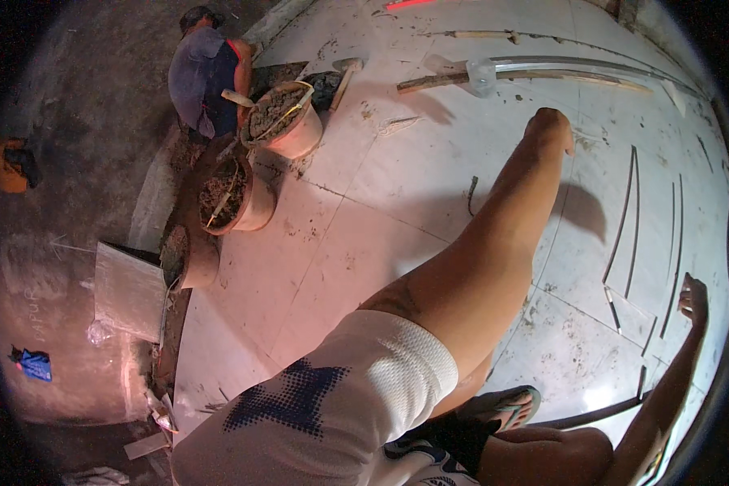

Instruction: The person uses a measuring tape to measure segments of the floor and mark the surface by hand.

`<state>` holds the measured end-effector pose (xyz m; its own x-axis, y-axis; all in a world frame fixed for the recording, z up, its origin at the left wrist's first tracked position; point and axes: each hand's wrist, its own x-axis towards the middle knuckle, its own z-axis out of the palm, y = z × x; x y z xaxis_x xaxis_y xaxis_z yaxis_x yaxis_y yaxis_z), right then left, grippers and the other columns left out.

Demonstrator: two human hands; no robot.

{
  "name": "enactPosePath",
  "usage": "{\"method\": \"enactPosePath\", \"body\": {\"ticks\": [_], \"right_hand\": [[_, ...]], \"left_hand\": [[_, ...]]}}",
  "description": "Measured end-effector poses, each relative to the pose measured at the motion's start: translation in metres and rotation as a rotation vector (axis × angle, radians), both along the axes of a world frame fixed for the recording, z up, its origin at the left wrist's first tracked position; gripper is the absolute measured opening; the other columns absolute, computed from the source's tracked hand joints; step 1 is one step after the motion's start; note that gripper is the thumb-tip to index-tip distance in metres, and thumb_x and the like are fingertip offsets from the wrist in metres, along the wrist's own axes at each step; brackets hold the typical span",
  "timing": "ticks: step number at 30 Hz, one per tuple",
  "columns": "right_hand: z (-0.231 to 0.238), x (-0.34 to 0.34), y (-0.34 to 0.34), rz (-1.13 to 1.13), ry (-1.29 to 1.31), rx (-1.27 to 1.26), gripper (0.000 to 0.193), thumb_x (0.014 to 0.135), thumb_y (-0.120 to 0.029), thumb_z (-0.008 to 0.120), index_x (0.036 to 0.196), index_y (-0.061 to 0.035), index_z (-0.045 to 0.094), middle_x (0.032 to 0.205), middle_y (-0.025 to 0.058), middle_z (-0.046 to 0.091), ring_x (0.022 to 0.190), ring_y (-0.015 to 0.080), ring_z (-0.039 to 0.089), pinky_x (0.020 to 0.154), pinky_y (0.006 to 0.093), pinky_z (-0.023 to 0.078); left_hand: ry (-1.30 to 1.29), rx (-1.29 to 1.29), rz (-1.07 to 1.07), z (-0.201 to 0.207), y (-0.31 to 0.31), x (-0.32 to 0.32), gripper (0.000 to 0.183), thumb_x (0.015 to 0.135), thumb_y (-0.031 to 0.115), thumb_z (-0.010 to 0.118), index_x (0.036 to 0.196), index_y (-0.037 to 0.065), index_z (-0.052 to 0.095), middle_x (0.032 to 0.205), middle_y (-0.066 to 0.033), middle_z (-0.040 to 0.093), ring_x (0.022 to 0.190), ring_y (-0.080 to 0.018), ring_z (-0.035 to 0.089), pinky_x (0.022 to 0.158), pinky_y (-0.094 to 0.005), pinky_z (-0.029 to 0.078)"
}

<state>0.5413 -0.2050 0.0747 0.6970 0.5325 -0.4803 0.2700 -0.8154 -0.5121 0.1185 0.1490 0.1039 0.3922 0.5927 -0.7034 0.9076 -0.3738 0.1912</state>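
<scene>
Grip of the right hand (693, 301) lies open, holding nothing, fingers spread on the tiled floor (364, 243), seemingly as a prop; a crouching co-worker (206, 73) has mortar buckets (287, 121) within reach; thin strips (628, 219) lie just beside the hand.

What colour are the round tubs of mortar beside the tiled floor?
The tubs are pinkish-orange, seen best in the head view.

Thin dark strips (621, 219), long and slightly curved, lying flat side by side on white tiled floor (364, 202).
</scene>
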Motion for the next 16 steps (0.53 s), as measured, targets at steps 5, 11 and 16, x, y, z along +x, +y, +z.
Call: {"method": "enactPosePath", "body": {"ticks": [5, 11, 16], "right_hand": [[0.003, 0.001, -0.002, 0.016, -0.025, -0.027, 0.049, 0.072, -0.062, 0.057, 0.088, -0.0163, 0.051, 0.071, 0.0018, 0.055, 0.056, 0.0136, 0.051, 0.06, 0.0373, 0.038], [0.007, -0.001, -0.005, 0.017, -0.016, -0.027, 0.051, 0.072, -0.062, 0.056, 0.09, -0.015, 0.051, 0.073, 0.0031, 0.055, 0.058, 0.0141, 0.051, 0.06, 0.0381, 0.038], [0.0, 0.004, -0.004, -0.007, -0.05, -0.026, 0.053, 0.073, -0.062, 0.055, 0.095, -0.0139, 0.052, 0.077, 0.0054, 0.056, 0.06, 0.0166, 0.053, 0.061, 0.0388, 0.038]], "left_hand": [[-0.014, 0.025, 0.003, 0.002, -0.003, 0.001, 0.06, 0.077, 0.057, 0.054, 0.119, 0.014, 0.054, 0.126, -0.0044, 0.052, 0.112, -0.0227, 0.051, 0.096, -0.0413, 0.036], [-0.014, -0.042, 0.001, 0.013, -0.01, -0.001, 0.061, 0.077, 0.057, 0.054, 0.12, 0.014, 0.053, 0.129, -0.0044, 0.049, 0.115, -0.024, 0.049, 0.098, -0.0417, 0.035], [-0.1, -0.035, 0.132, 0.011, -0.008, -0.001, 0.062, 0.07, 0.039, 0.072, 0.12, 0.007, 0.052, 0.124, -0.0118, 0.052, 0.111, -0.0298, 0.051, 0.095, -0.0417, 0.041]]}}
